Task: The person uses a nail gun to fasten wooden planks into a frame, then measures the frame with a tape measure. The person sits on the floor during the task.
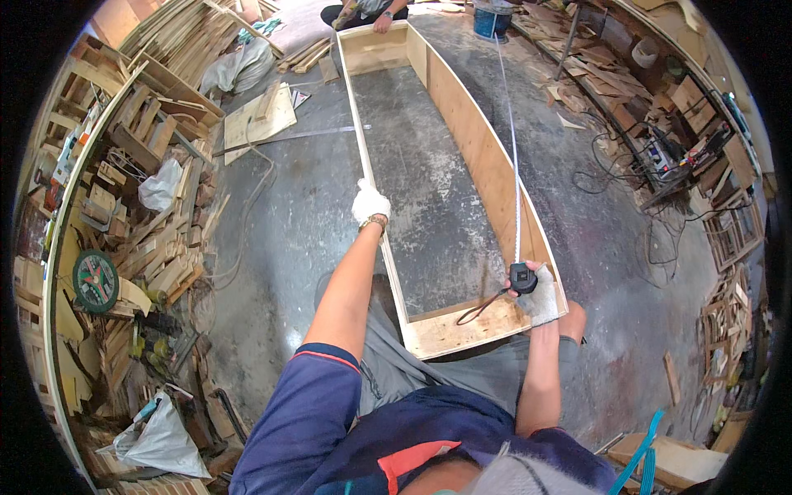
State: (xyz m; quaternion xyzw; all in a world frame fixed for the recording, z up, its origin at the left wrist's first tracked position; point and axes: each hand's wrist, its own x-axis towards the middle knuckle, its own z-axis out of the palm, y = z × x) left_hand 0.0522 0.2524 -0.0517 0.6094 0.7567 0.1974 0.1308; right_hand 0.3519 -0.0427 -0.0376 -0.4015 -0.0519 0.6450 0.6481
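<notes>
- The right hand (540, 299) is gripping the black tape measure (522, 278) at the plywood frame's (487, 169) near right corner.
- The left hand (370, 203) is closing over the frame's left wall, steadying it.
- Measuring seems underway; next, the tape needs holding taut.

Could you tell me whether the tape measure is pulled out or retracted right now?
Pulled out. The right hand holds the black tape measure at the frame's near corner, its blade running along the long plywood frame.

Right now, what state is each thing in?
Tape measure: blade pulled out along the frame's right wall.
Frame: open-topped, lying on the floor.
Left hand: gloved, resting on the frame's left wall.
Right hand: gloved, gripping the tape measure at the near corner.
Other person's hand: at the far end.
</notes>
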